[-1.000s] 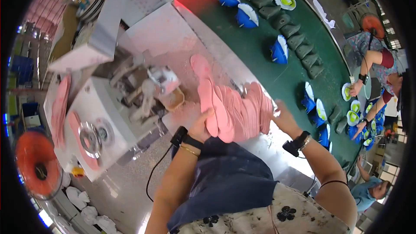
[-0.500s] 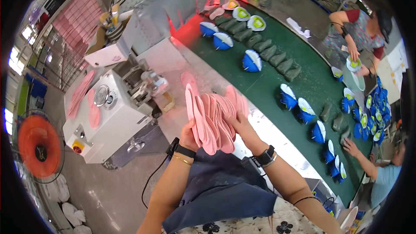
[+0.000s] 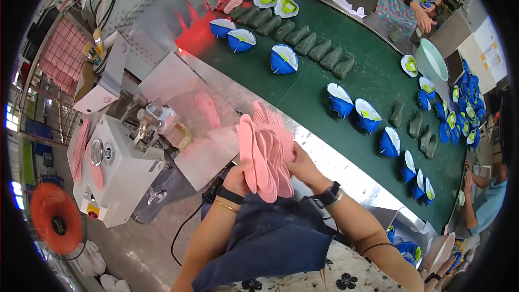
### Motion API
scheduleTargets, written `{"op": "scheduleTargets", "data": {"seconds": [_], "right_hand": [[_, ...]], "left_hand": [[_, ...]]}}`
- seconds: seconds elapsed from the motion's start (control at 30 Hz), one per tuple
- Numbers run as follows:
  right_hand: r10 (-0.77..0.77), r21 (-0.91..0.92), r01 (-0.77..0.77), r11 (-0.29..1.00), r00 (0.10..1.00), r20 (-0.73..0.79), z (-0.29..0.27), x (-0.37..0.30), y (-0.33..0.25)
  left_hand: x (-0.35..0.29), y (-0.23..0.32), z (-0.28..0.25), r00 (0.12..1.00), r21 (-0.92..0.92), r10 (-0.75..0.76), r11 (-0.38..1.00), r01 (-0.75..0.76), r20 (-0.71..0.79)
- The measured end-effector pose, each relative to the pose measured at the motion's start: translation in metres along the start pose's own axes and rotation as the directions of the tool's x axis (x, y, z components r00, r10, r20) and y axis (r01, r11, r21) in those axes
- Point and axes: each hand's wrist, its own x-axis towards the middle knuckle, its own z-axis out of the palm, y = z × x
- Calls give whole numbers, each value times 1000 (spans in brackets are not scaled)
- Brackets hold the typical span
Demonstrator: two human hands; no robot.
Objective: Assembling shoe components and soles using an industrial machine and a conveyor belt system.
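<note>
In the head view we see both hands raised above the metal bench [image 3: 346, 178], holding a fanned stack of pink insoles [image 3: 265, 154] between them. The left hand [image 3: 238, 176] grips the stack from below on its left side, fingers closed around the edges. The right hand [image 3: 303, 165] clasps the right side, fingers curled behind the insoles. One more pink insole [image 3: 207, 109] lies on the machine's plate [image 3: 178, 84], apart from the stack. Behind the bench runs a green belt [image 3: 324, 84] carrying blue shoe uppers [image 3: 340, 100] and grey lasts [image 3: 319, 51]. A white machine [image 3: 116, 167] stands at left, an orange fan [image 3: 54, 219] below it.
</note>
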Motion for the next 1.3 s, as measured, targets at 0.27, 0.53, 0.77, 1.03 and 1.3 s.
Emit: {"op": "scheduleTargets", "data": {"seconds": [0.27,0.53,0.77,1.03,1.3], "right_hand": [[21,-42,-35,999,958,-287,-193,-44,-46],[195,-64,-188,980,974,120,-122,-27,-163],[423,-140,-416,898,732,534,-3,-8,-163],[765,-535,-588,606,247,595,83,-10,-160],[-144,-368,343,865,869,473,150,-58,-72]], "left_hand": [[64,-59,79,908,920,-398,295,260,-130],[15,-82,73,907,871,159,-382,-309,391],[-103,62,147,560,558,341,-782,-277,755],[-165,42,65,983,904,175,411,-119,50],[-166,33,-2,956,93,254,966,-242,-146]]}}
